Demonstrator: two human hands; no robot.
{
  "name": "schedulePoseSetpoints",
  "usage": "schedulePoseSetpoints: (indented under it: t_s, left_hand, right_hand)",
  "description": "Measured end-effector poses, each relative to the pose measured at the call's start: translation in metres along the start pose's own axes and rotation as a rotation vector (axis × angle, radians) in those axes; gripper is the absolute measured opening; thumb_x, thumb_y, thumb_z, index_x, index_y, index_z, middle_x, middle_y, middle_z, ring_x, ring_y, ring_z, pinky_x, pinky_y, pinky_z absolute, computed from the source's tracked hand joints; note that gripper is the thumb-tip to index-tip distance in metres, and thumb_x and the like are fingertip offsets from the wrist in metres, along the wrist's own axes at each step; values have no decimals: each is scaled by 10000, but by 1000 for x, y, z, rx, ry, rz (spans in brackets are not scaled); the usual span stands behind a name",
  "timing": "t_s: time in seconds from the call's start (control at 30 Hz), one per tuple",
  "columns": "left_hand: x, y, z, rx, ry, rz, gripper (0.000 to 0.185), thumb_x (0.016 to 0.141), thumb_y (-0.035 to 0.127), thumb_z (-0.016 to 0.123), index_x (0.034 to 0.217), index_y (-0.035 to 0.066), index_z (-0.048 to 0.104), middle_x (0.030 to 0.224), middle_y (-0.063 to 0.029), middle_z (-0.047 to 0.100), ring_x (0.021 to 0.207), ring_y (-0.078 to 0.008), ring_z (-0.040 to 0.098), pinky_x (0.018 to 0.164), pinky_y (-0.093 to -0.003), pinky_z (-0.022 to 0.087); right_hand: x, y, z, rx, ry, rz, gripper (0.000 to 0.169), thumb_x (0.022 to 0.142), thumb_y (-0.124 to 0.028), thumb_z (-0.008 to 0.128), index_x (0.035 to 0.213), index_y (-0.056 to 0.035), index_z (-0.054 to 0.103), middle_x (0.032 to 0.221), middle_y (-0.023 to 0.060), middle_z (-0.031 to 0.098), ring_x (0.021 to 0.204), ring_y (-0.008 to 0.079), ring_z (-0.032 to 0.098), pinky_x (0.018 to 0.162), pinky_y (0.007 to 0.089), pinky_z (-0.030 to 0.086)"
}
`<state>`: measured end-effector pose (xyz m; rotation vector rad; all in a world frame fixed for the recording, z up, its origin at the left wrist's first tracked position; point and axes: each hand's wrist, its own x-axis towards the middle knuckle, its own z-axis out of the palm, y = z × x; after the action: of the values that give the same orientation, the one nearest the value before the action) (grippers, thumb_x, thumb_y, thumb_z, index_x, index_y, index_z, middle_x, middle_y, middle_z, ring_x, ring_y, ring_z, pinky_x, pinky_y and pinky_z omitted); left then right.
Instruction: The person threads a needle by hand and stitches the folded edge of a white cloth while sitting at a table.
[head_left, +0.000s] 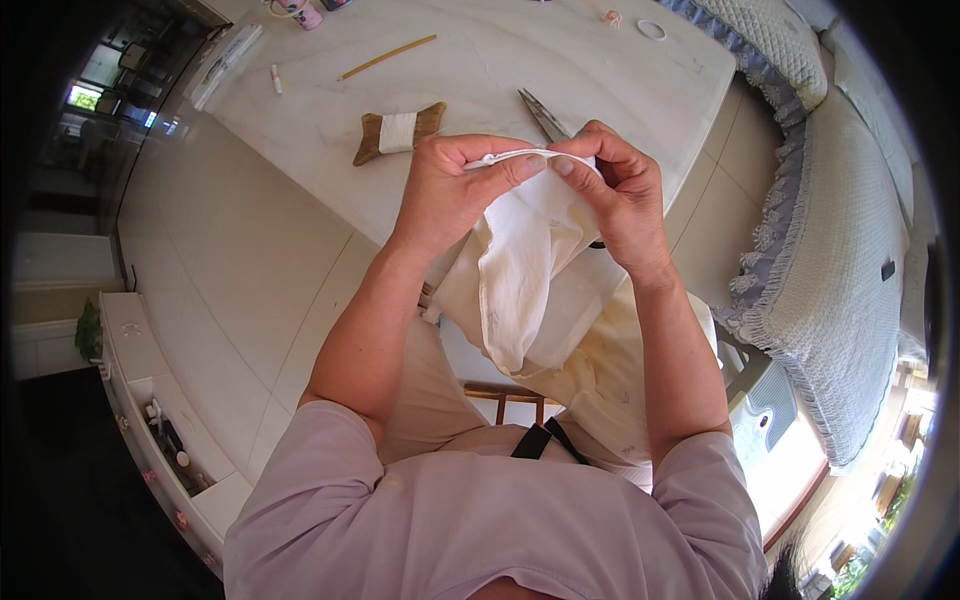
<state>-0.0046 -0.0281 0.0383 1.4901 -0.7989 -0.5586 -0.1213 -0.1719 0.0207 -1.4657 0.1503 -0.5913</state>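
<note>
A cream-white cloth (517, 277) hangs from both hands down over my lap. My left hand (457, 176) pinches its folded upper edge between thumb and fingers. Close beside it, my right hand (619, 187) grips the same edge, the two thumb tips nearly meeting. Whether a needle is between the fingers cannot be made out. Beyond my right hand, metal scissors (546, 116) lie on the marble table (300, 142), their handles mostly hidden by the hand and cloth. Past my left hand rests a wooden thread winder (366, 141) wound with white thread (397, 133).
Farther back on the table are a yellow pencil (386, 58), a small white stick (276, 79), a white ring (651, 29) and a pink cup (304, 15). A sofa with a quilted cover (832, 300) stands at right. A plastic stool (765, 409) is near my right elbow.
</note>
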Motion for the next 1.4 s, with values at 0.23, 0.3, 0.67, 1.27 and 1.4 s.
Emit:
schedulePoseSetpoints:
  t_s: [0.23,0.3,0.67,1.27,1.4]
  left_hand:
    - [1,-3,-3,-14,-22,4,153,837,121,744,937,5,744,779,-16,701,716,-47,610,644,-197,492]
    - [1,-3,-4,-12,-35,9,152,832,109,747,939,1,742,788,-23,706,720,-49,616,648,-199,499]
    - [-1,-8,-9,64,-90,22,158,828,88,744,963,7,740,792,-19,706,717,-59,615,652,-212,503]
    - [-1,-7,-5,20,-60,16,155,812,85,759,941,1,740,776,-25,702,696,-57,611,636,-206,500]
    - [-2,-8,-6,28,-42,14,140,813,82,757,916,-11,739,766,-37,703,695,-58,623,631,-200,507]
  right_hand:
    - [1,-6,-11,-36,-99,37,153,882,-61,672,1026,-28,714,832,-32,524,785,66,492,718,210,404]
    - [4,-3,-20,34,-96,33,180,899,-103,663,1055,-27,711,842,-31,534,790,69,496,726,216,408]
    - [3,-5,-19,-205,-103,-82,171,850,-119,711,1000,-36,717,836,11,598,787,105,520,724,238,419]
    - [1,-2,-14,-214,-99,-60,104,835,-70,718,930,-27,727,817,1,614,760,94,529,702,235,428]
    - [3,-8,-25,-57,33,-3,172,891,-112,671,1024,-14,716,893,15,676,810,87,545,762,228,440]
